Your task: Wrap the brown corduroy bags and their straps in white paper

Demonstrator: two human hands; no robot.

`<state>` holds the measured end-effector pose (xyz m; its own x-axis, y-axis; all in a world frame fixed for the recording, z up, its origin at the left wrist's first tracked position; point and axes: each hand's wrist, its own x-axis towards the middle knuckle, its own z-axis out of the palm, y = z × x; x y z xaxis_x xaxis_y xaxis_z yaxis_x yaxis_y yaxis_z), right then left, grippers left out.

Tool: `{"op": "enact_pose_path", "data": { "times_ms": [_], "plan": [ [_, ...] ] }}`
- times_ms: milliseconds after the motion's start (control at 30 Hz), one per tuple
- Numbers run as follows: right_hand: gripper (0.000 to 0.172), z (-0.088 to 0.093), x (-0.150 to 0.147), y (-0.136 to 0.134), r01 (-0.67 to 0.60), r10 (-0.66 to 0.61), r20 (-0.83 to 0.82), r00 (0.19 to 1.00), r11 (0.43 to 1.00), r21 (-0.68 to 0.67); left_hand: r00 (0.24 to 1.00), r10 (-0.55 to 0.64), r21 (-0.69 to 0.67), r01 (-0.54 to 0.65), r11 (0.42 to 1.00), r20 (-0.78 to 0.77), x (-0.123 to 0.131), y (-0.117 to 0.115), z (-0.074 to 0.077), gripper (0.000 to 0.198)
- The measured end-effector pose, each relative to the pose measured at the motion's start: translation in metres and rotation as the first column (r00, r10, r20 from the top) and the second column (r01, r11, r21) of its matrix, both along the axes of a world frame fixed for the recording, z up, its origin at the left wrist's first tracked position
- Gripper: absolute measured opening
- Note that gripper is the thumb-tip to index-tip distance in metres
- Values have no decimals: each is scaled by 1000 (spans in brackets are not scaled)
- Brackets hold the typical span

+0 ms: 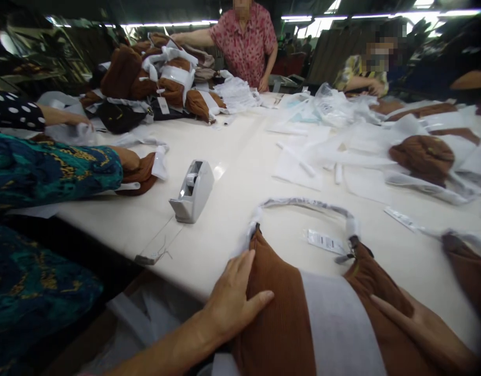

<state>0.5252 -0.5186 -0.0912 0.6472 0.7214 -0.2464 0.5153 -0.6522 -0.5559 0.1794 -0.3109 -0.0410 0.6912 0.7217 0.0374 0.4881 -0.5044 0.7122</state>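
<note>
Ribbed brown bag [279, 329], banded with white paper [338, 324], lies at the near edge of the table [240, 219]; our left hand [232, 297] and right hand [416, 329] rest on it, fingers flat and open, grasping nothing.

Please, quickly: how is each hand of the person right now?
Left hand: open, lying flat on the brown ribbed fabric bag, not gripping.
Right hand: open, fingers flat on the same bag, not gripping.

One tape dispenser [192, 191], two bare hands [234, 297], two co-workers [244, 47] across table [232, 219].
</note>
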Motion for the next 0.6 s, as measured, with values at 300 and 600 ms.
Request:
{"op": "enact_pose_path", "data": {
  "times_ms": [300,600],
  "plan": [
    [77,55,-72,21,-19,-54,554,831,992,126,996,-55,385,77,920,-67,26,-2,4,48],
    [55,34,-140,33,-687,549,673,495,722,-83,866,-418,259,485,835,-274,30,-29,-8,60]
  ]
}}
